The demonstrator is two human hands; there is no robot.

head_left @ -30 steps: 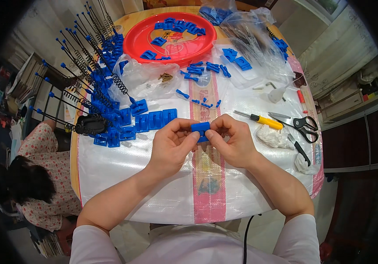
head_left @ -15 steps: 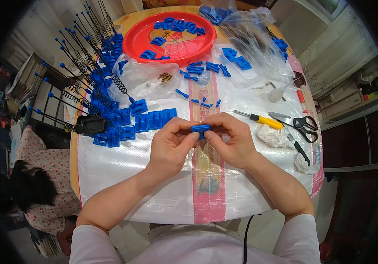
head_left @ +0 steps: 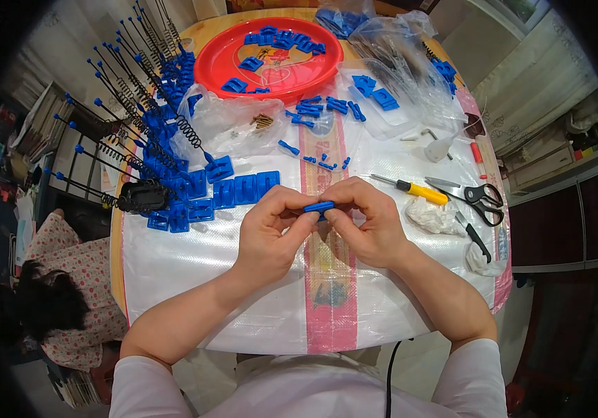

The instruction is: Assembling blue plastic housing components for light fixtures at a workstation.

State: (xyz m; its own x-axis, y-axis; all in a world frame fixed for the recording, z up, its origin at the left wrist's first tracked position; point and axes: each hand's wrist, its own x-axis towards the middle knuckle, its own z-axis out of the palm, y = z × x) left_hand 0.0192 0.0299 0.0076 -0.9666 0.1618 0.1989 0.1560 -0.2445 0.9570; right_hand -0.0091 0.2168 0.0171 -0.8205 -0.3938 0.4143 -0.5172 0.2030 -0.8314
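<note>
A small blue plastic part (head_left: 319, 207) is pinched between both my hands above the pink stripe of the table cover. My left hand (head_left: 271, 226) grips its left end between thumb and fingers. At the other end, my right hand (head_left: 367, 221) holds it the same way. Fingers hide much of the part's underside. To the left of my hands lie several square blue plates (head_left: 246, 189) in a row. Beyond my fingertips are small blue pegs (head_left: 324, 165) and a loose group of longer blue pieces (head_left: 310, 109).
Black springs with blue-tipped rods (head_left: 125, 97) crowd the left side. A red basin (head_left: 205, 73) with blue parts stands at the back, near a plastic bag of brass screws (head_left: 262, 121). On the right lie a yellow screwdriver (head_left: 427, 193), scissors (head_left: 481, 198) and a knife (head_left: 478, 242).
The blue part has tilted slightly between my fingers and shows a narrower side. My hands stay in nearly the same place. At the left, another person has shifted a little.
</note>
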